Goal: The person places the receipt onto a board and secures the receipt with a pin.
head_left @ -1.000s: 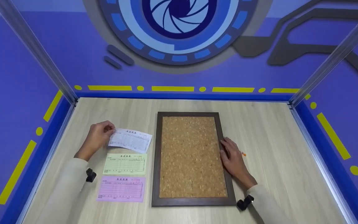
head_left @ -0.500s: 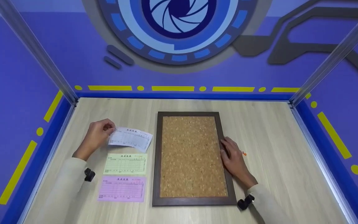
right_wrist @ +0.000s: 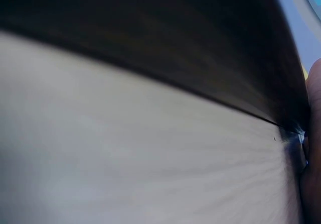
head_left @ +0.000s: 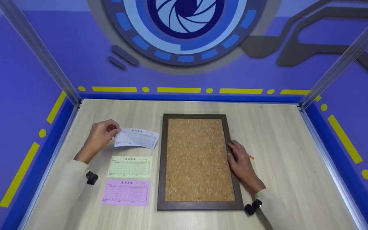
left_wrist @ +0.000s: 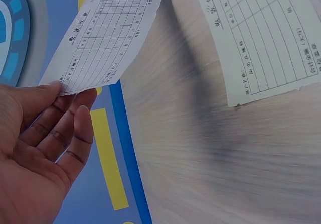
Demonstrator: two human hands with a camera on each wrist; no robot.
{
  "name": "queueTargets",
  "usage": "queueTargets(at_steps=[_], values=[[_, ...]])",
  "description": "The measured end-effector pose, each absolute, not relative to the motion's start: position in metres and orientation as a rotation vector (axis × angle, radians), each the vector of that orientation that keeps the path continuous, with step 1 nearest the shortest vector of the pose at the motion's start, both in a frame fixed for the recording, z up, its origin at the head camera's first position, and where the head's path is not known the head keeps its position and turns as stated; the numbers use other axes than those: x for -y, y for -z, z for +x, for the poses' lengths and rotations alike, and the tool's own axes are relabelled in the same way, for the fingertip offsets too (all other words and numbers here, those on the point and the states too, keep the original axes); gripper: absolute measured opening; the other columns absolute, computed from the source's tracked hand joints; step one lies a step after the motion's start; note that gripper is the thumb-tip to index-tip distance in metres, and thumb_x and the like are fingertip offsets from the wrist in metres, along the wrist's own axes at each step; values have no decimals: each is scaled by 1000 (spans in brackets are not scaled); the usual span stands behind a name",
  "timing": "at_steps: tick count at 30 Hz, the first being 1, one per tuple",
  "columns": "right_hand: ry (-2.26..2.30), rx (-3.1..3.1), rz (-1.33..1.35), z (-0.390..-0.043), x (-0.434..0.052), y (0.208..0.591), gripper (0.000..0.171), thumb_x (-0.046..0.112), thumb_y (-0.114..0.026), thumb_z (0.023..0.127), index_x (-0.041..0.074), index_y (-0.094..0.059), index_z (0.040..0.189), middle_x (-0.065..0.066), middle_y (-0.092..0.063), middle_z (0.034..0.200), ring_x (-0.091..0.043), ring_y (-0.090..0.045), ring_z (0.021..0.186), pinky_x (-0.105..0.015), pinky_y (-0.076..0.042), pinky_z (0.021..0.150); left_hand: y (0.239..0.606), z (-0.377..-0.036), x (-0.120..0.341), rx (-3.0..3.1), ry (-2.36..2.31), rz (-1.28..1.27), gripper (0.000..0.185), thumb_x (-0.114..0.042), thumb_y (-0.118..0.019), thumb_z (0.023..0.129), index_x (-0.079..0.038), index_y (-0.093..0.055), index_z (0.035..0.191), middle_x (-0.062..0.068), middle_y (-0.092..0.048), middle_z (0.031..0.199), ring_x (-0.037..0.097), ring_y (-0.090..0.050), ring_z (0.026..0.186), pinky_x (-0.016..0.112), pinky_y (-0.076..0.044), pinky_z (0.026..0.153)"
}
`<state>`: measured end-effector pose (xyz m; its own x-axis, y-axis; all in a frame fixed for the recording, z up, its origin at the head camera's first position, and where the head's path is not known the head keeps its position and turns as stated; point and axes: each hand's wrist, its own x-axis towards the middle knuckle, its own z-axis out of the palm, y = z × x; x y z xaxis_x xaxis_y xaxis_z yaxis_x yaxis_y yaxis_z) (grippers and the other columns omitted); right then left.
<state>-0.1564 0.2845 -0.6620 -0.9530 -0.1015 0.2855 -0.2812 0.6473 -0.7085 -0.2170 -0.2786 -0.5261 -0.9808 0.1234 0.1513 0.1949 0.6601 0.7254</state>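
Note:
My left hand pinches the left edge of a white printed receipt slip between thumb and fingers. In the left wrist view the slip is held up off the table and bends a little. Below it lie a green receipt slip and a pink one, both flat. To their right is a cork board in a dark brown frame. On the frame's right side rests my right hand, fingers loosely bent at the edge. The right wrist view shows mostly the frame's dark side, blurred.
Small orange items, too small to make out, lie just right of my right hand. Blue-purple panels wall in the wood-grain table at the back and both sides.
My left hand has raised the white slip slightly and shifted it a little right, and its far end has swung up. The right hand stays on the frame.

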Motion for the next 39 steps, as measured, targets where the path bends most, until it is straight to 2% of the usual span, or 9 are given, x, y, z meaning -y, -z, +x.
queueTargets(at_steps=[16, 23, 39], values=[[-1185, 2635, 332, -160, -285, 660, 43, 3, -66, 108, -6, -62, 150, -29, -50, 164, -46, -43, 156, -63, -37, 125, 517, -215, 281, 2739, 1449, -205, 8, 3, -69, 105, 6, -75, 109, 20, -74, 98, 32, -70, 83, 22, -57, 65], [-1190, 2652, 320, -161, -285, 659, 44, 3, -65, 108, -6, -61, 151, -27, -49, 165, -44, -41, 157, -62, -36, 126, 515, -213, 280, 2692, 1559, -201, 13, 1, -70, 105, 10, -73, 113, 25, -74, 101, 22, -70, 79, 19, -57, 65], [-1192, 2645, 334, -157, -286, 661, 43, 2, -65, 107, -6, -62, 150, -27, -51, 164, -45, -43, 157, -62, -36, 126, 519, -208, 267, 2643, 1652, -191, 10, 4, -71, 104, 9, -74, 111, 23, -74, 99, 20, -72, 80, 26, -63, 73]])
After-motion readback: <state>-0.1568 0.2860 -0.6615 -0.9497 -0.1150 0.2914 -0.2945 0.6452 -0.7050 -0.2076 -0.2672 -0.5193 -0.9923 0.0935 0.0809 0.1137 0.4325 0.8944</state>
